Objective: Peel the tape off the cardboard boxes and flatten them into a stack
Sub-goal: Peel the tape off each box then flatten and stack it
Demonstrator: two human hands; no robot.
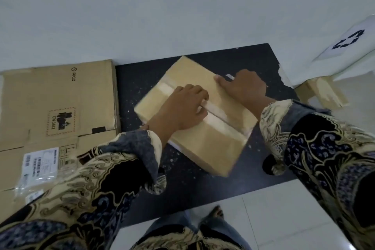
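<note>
The big flat cardboard box (58,103) on the left has the word "PICO" (73,74) printed near its top edge, next to a small round mark. Lower down it has a dotted square sign (60,121) with a battery picture and "UN 3481". A white sticker label (40,163) sits near its bottom, but the words on it are too small to read. On the right, a white sheet (351,43) shows a black recycling sign made of arrows
</note>
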